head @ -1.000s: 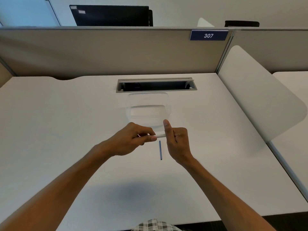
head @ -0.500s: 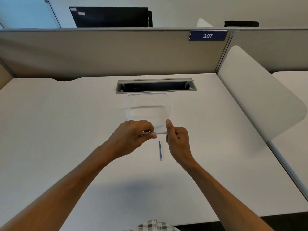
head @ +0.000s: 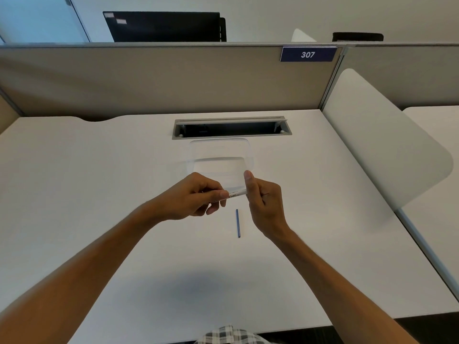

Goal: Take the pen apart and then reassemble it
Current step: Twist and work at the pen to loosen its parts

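While gripped at both ends, white pen barrel (head: 234,194) between left-hand fingers (head: 218,194) and right-hand fingers (head: 250,184).

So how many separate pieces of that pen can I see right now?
2. The white pen barrel is held above the desk between the left hand and the right hand. A thin blue refill lies on the desk beneath them. Smaller pieces may be hidden inside the fingers.

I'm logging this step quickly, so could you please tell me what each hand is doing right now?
Left hand: closed, gripping the white pen barrel.
Right hand: closed, holding the barrel's other end.
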### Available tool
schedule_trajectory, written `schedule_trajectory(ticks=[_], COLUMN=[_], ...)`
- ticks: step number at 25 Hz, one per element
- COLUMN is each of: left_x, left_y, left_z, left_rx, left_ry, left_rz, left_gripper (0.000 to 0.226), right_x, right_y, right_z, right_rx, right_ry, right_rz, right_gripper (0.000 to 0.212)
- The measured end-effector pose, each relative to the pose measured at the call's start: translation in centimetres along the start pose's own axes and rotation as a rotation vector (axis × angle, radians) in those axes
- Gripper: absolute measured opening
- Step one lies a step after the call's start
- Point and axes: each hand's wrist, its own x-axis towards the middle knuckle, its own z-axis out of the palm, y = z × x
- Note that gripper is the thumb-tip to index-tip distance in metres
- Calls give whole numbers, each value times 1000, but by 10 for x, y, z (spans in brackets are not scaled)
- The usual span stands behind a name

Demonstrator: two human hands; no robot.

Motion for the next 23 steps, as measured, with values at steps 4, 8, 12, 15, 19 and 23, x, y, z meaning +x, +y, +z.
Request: schedule_trajectory(ticks=[4, 8, 12, 15, 19, 23], left_x=[1, -2, -3, -3, -5, -6], left_y=[-1, -5, -5, -5, -5, -5], left_z=[2, 4, 2, 2, 4, 5], left_rx=[142, 310, 491, 609, 655, 649], left_ry=[127, 197, 289, 328, 322, 309], left_rz=[41, 132, 212, 257, 244, 230], left_gripper=[26, 21, 21, 23, 25, 28], right_x=[0, 0, -4, -5, -3, -3], right_y=[1, 4, 6, 6, 6, 6], right_z=[-1, -6, -10, -11, -15, -17], right_rx=[-37, -11, -21, -33, -14, -20], right_ry=[-27, -80, -123, -147, -194, -128], right_rz=[23, 110, 126, 115, 145, 162], right_gripper=[43, 45, 41, 29, 8, 18])
